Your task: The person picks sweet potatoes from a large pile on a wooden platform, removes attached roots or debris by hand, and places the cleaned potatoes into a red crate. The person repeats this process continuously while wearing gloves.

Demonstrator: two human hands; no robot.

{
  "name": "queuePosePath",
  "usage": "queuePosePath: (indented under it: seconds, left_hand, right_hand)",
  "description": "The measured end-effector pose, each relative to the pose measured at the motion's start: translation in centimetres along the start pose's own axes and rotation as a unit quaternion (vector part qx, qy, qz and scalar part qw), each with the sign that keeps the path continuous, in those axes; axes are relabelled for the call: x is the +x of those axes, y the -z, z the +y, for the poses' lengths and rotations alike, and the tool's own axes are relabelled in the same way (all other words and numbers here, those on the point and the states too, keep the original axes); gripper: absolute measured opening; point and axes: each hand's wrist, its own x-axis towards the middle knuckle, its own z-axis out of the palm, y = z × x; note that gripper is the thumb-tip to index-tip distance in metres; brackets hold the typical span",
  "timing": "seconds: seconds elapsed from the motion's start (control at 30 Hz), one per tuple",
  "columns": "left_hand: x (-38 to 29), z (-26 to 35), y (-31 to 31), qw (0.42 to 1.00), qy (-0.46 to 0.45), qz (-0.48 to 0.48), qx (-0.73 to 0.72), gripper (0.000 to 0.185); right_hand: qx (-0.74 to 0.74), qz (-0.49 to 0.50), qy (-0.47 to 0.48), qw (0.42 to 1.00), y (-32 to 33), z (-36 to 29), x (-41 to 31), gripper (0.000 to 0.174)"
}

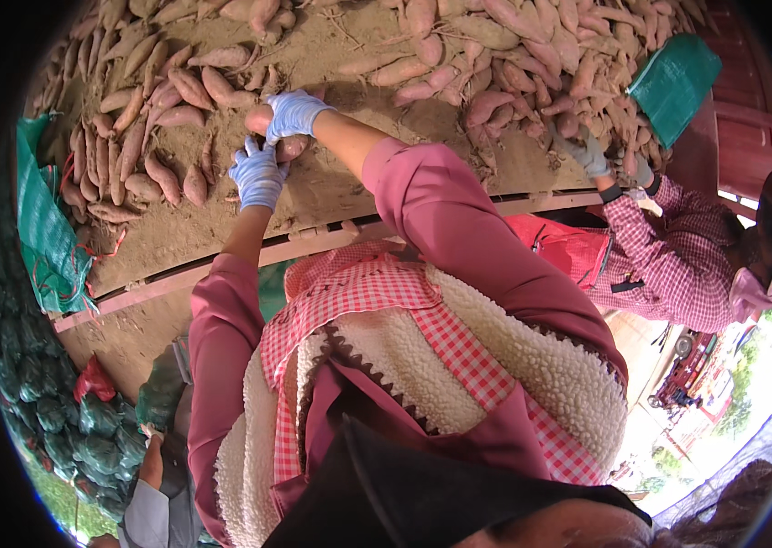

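Observation:
Both of my hands wear blue-and-white gloves and meet over the soil-covered table (331, 185). My right hand (298, 115) is closed over a reddish sweet potato (259, 120), whose end sticks out to the left of the fingers. Just below, my left hand (258, 172) grips at a second visible piece of sweet potato (293, 146). The gloves hide whether these two pieces are one root. Loose sweet potatoes (163, 177) lie in a spread to the left of my hands, some side by side.
A large heap of sweet potatoes (529, 48) covers the far right. Green woven sacks (50, 219) (677, 89) lie at both ends. A co-worker (673, 260) with gloved hands works at the right. Filled green mesh bags (84, 425) are stacked at lower left, near another person's arm (151, 466).

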Motion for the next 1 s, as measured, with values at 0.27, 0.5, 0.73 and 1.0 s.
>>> queuePosePath:
  seconds: [0.27, 0.5, 0.73, 1.0]
  left_hand:
    - [0.5, -0.7, -2.0, 0.995, -0.088, 0.018, -0.044, 0.055]
    - [2.5, -0.9, -5.8, 0.950, -0.135, 0.097, -0.266, 0.062]
    - [3.3, 1.9, -4.1, 0.950, 0.005, -0.028, -0.311, 0.084]
    - [5.7, 1.6, -8.7, 0.877, -0.216, -0.041, -0.428, 0.076]
  right_hand:
    - [0.480, 0.131, 0.040, 0.867, -5.1, 8.7, -1.5, 0.068]
    - [0.742, 0.057, -0.012, 0.668, -6.0, 10.7, -8.0, 0.066]
    - [0.541, 0.049, -0.030, 0.839, -5.7, 8.6, -8.5, 0.096]
    - [0.650, 0.058, -0.082, 0.753, -5.9, 7.5, -9.6, 0.108]
